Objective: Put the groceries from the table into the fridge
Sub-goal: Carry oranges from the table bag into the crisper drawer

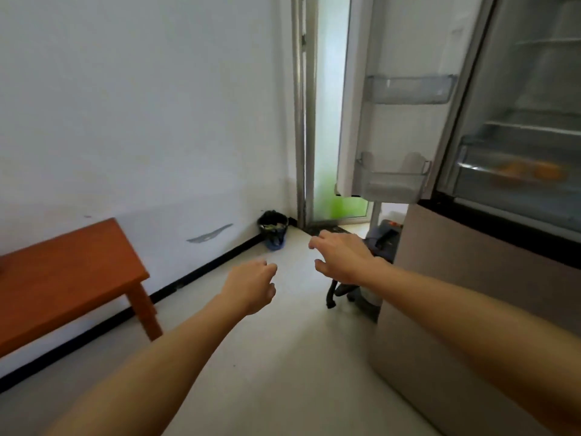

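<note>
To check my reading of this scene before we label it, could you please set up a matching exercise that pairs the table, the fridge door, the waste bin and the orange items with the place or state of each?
Things:
1. table
2. fridge door
3. waste bin
4. orange items

Places or states:
A. dark, standing in the far corner
B. swung open
C. orange-brown, at the far left
D. inside a clear drawer

Pairs: 1-C, 2-B, 3-A, 4-D.
</note>
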Tool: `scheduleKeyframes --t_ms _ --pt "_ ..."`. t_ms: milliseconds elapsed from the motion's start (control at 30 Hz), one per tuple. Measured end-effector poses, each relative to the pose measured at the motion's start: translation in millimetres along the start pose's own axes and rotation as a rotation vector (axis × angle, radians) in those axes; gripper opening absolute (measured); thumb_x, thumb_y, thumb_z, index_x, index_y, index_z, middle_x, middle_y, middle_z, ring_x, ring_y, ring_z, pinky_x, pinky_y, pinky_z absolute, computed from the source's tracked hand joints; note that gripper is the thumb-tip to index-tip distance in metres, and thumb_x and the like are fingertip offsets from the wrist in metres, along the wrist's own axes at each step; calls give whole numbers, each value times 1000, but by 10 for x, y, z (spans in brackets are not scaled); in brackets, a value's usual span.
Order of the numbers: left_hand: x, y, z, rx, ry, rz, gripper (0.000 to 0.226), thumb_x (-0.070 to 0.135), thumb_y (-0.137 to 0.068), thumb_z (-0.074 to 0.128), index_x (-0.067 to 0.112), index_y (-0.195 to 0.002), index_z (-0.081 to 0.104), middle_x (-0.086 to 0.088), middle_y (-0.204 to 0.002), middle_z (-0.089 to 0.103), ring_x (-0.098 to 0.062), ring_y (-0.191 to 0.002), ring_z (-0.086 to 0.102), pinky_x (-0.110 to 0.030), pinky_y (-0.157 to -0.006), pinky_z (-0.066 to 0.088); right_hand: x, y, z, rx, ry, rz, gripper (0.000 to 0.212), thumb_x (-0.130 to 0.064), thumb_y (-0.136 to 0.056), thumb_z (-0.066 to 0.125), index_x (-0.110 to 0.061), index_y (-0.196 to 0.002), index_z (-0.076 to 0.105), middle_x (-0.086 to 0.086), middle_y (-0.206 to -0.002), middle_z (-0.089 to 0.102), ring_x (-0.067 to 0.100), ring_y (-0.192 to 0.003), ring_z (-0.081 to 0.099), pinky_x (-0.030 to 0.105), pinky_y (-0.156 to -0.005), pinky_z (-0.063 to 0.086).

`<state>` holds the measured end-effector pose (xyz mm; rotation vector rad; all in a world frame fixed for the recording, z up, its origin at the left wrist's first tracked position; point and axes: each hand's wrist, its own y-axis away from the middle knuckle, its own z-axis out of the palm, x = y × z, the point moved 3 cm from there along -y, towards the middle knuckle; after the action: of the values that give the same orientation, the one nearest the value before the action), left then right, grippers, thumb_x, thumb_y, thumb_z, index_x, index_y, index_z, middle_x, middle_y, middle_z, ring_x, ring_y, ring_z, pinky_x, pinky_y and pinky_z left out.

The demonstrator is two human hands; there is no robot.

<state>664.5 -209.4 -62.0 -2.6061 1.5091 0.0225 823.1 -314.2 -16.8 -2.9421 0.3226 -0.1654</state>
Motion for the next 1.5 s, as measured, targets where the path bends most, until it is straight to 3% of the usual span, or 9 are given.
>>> scheduleKeyframes --t_ms 267,500,600,767,967,1167,1267,1500 --pt "-1974 1755 160 -63 1 -293 16 30 -92 50 18 -101 56 0 -99 58 -17 -82 59 -31 -71 52 -2511 -809 353 -48 -76 -279 35 -31 -91 52 -18 -123 52 6 -119 56 29 -102 59 41 -80 50" --pt "-3629 3221 179 -134 -23 -624 22 29 -92 48 15 -108 55 -5 -105 57 -24 -90 58 -38 -76 51 -4589 -1325 426 -42 -167 -516 24 -32 -92 54 -20 -113 56 0 -106 58 19 -86 61 32 -72 53" --pt "-4129 3646 226 -141 0 -748 22 31 -91 50 17 -108 55 -3 -106 57 -23 -92 58 -39 -77 51 -5194 -1593 411 -49 -190 -593 20 -31 -90 54 -22 -107 57 -1 -102 59 18 -86 60 33 -72 52" --pt "-4872 4116 410 -163 32 -880 21 31 -92 48 18 -108 52 -1 -106 53 -23 -97 56 -36 -73 44 -6093 -2101 525 -97 -167 -731 27 -33 -92 52 -21 -116 55 0 -105 55 20 -88 58 31 -68 46" --pt "-5955 4447 513 -135 73 -1002 20 27 -89 49 18 -105 56 -1 -104 55 -24 -100 56 -38 -79 48 -7245 -2960 715 -130 -160 -830 29 -31 -92 50 -18 -117 53 6 -111 54 29 -98 59 36 -68 40" --pt "-6846 4924 468 -112 59 -1130 22 29 -93 49 19 -111 56 0 -108 55 -20 -101 57 -31 -74 42 -8420 -3619 706 -169 -183 -953 32 -29 -92 53 -20 -123 52 5 -117 55 28 -101 59 39 -77 48" --pt "-7192 5263 563 -133 75 -1201 23 30 -92 49 19 -111 56 2 -107 56 -20 -102 57 -33 -79 48 -8955 -3747 735 -167 -181 -1030 31 -31 -92 51 -19 -121 53 6 -116 55 28 -102 59 40 -76 46" --pt "-8281 5875 783 -140 73 -1220 21 30 -92 50 21 -109 57 3 -102 57 -16 -96 56 -29 -78 50 -10151 -4073 866 -162 -186 -1082 31 -28 -92 51 -19 -122 53 6 -116 56 27 -99 60 37 -69 41"
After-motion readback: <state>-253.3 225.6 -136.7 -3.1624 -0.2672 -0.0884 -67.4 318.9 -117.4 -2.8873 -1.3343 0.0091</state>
